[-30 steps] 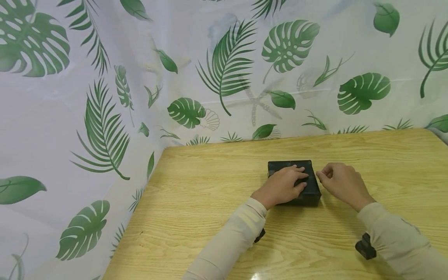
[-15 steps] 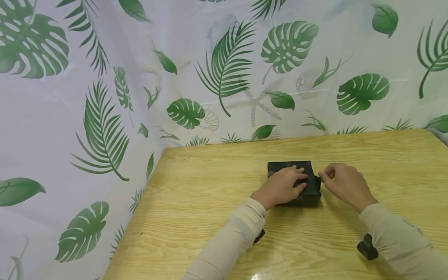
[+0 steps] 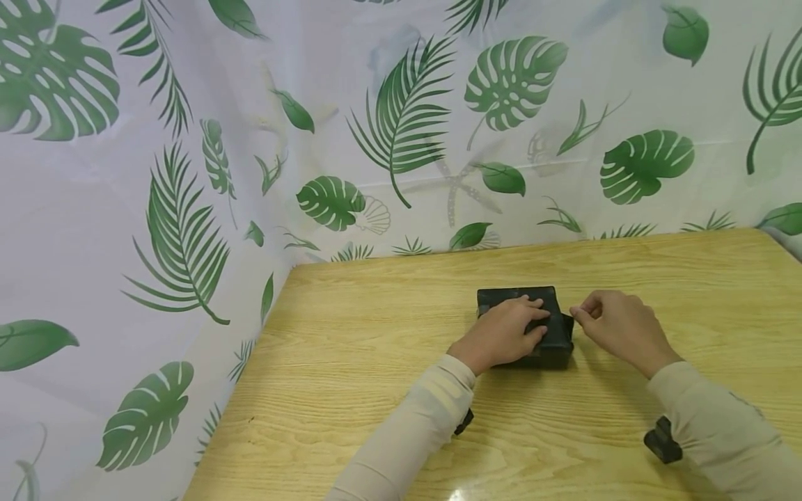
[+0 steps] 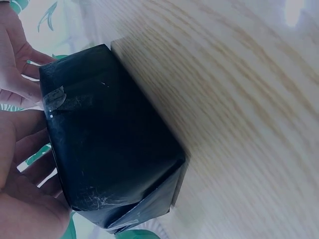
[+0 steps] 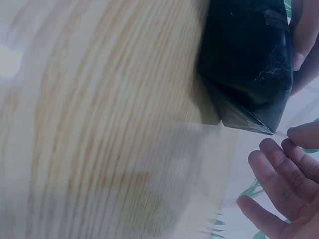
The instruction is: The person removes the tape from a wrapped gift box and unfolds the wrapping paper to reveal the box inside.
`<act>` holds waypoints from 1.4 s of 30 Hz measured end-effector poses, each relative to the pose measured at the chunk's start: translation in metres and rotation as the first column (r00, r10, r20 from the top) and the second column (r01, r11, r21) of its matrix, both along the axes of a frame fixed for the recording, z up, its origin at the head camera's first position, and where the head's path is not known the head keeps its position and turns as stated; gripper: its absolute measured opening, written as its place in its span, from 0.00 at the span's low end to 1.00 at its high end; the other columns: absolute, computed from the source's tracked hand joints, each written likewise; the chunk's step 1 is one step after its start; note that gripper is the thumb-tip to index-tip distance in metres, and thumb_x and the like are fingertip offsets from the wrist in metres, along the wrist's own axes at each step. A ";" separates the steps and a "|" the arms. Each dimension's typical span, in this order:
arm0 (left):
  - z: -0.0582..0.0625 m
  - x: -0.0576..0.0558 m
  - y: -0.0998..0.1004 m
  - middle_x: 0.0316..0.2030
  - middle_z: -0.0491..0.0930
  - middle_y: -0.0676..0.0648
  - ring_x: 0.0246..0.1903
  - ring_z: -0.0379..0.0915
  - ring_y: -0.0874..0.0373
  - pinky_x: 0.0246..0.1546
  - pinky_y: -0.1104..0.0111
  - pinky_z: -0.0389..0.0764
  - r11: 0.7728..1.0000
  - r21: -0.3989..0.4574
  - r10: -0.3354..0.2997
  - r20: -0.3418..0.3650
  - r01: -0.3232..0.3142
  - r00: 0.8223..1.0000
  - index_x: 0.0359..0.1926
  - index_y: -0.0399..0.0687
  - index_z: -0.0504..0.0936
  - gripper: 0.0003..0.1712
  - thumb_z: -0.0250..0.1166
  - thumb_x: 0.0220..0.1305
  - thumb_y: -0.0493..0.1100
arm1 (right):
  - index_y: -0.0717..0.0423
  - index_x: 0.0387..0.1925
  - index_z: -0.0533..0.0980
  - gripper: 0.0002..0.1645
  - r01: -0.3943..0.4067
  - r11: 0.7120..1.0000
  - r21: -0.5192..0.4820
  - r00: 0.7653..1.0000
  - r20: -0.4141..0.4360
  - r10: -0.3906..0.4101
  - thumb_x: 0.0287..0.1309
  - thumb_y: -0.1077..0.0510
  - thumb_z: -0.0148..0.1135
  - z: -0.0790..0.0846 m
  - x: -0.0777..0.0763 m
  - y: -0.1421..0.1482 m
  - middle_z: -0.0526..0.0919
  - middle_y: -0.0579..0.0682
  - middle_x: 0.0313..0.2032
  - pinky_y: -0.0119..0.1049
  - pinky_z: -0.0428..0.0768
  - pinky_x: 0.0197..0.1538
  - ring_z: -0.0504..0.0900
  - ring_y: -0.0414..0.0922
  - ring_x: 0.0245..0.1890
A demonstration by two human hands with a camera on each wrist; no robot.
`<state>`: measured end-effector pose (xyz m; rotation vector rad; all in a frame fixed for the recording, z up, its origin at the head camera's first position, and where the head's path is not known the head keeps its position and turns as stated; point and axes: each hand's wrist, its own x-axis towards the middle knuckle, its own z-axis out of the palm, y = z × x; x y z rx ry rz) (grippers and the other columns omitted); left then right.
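A black wrapped box [image 3: 551, 357] lies on the table, with scuffs and a bit of clear tape [image 4: 56, 98] on its side in the left wrist view. My left hand [image 3: 509, 332] rests on its top, fingers spread and fairly straight. At the box's right end my right hand [image 3: 617, 327] pinches a small strip of clear tape [image 5: 280, 134] between thumb and index finger. The strip runs to the tip of the folded end flap [image 5: 246, 119], which stands slightly away from the box. The right hand's other fingers are loosely bent.
The table [image 3: 351, 334] has a light wood-grain top. Behind it and to the left hangs a white curtain [image 3: 401, 139] printed with green leaves. A black wrist camera [image 3: 663, 440] sits under the right sleeve, and another [image 3: 464, 422] under the left.
The flap at the box's right end has come outward as my right hand drew slightly to the right. My left hand stays on top of the box.
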<state>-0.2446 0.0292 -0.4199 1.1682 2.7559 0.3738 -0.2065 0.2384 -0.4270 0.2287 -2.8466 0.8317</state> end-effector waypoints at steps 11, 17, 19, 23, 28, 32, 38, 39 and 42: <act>0.000 0.000 0.000 0.73 0.65 0.53 0.74 0.56 0.60 0.71 0.72 0.60 1.000 -0.013 0.000 -0.009 0.000 1.000 0.70 0.54 0.74 0.24 0.54 0.79 0.52 | 0.65 0.35 0.83 0.16 0.004 1.000 0.010 1.000 0.008 -0.004 0.68 0.53 0.64 0.004 0.002 0.004 0.85 0.51 0.27 0.40 0.75 0.23 0.78 0.42 0.20; -0.001 0.000 -0.002 0.73 0.66 0.52 0.73 0.58 0.59 0.71 0.71 0.60 0.999 -0.042 -0.009 -0.066 0.006 0.998 0.70 0.53 0.75 0.24 0.54 0.79 0.52 | 0.62 0.32 0.83 0.15 0.012 1.000 0.022 1.000 -0.022 -0.011 0.66 0.52 0.66 0.008 0.001 0.004 0.85 0.49 0.26 0.45 0.77 0.26 0.81 0.46 0.24; -0.001 0.000 -0.002 0.72 0.66 0.51 0.73 0.58 0.58 0.71 0.71 0.60 0.999 -0.049 -0.012 -0.082 0.008 0.997 0.70 0.53 0.75 0.24 0.54 0.79 0.52 | 0.62 0.33 0.83 0.15 0.007 1.000 0.020 0.999 -0.037 -0.006 0.66 0.52 0.66 0.009 0.000 0.003 0.86 0.51 0.28 0.49 0.79 0.29 0.83 0.49 0.26; 0.000 0.001 -0.003 0.72 0.66 0.50 0.73 0.59 0.57 0.71 0.71 0.60 0.998 -0.052 -0.027 -0.111 0.021 0.993 0.69 0.52 0.76 0.24 0.55 0.79 0.52 | 0.64 0.38 0.84 0.15 -0.004 1.000 0.002 0.998 -0.065 0.004 0.67 0.53 0.66 0.010 0.000 0.000 0.87 0.57 0.32 0.55 0.81 0.34 0.86 0.55 0.32; -0.001 0.001 -0.003 0.71 0.67 0.51 0.72 0.60 0.59 0.70 0.73 0.59 0.998 -0.033 -0.050 -0.150 0.045 0.987 0.67 0.53 0.78 0.23 0.56 0.78 0.52 | 0.65 0.42 0.83 0.14 -0.033 0.999 -0.018 0.992 -0.126 0.031 0.68 0.56 0.65 0.011 -0.002 -0.004 0.88 0.61 0.36 0.58 0.81 0.36 0.86 0.58 0.35; 0.000 0.000 -0.011 0.67 0.73 0.51 0.69 0.66 0.60 0.69 0.74 0.62 0.997 0.040 -0.059 -0.183 0.068 0.981 0.63 0.52 0.82 0.19 0.58 0.77 0.49 | 0.67 0.44 0.83 0.13 -0.074 0.997 -0.019 0.981 -0.182 0.069 0.67 0.59 0.65 0.011 -0.004 -0.009 0.87 0.63 0.39 0.61 0.81 0.39 0.86 0.61 0.38; 0.002 -0.003 -0.041 0.56 0.83 0.51 0.57 0.78 0.61 0.60 0.74 0.74 0.974 0.227 0.049 -0.193 -0.004 0.980 0.57 0.49 0.85 0.15 0.61 0.75 0.40 | 0.68 0.48 0.83 0.14 -0.176 0.984 -0.002 0.961 -0.217 0.172 0.65 0.62 0.67 0.008 -0.009 -0.017 0.85 0.66 0.45 0.61 0.81 0.44 0.83 0.63 0.45; 0.001 -0.003 -0.046 0.55 0.84 0.51 0.55 0.79 0.61 0.57 0.74 0.76 0.967 0.254 0.085 -0.177 -0.038 0.981 0.57 0.49 0.86 0.15 0.61 0.75 0.40 | 0.67 0.48 0.83 0.14 -0.199 0.980 0.006 0.955 -0.223 0.195 0.64 0.63 0.68 0.007 -0.010 -0.019 0.85 0.65 0.45 0.61 0.81 0.45 0.83 0.63 0.45; -0.001 -0.003 -0.059 0.52 0.84 0.51 0.49 0.80 0.62 0.48 0.75 0.79 0.938 0.318 0.184 -0.120 -0.138 0.975 0.56 0.49 0.86 0.14 0.61 0.74 0.40 | 0.66 0.47 0.84 0.13 -0.258 0.965 0.046 0.935 -0.240 0.261 0.61 0.64 0.70 0.005 -0.012 -0.024 0.85 0.62 0.45 0.59 0.82 0.45 0.84 0.61 0.45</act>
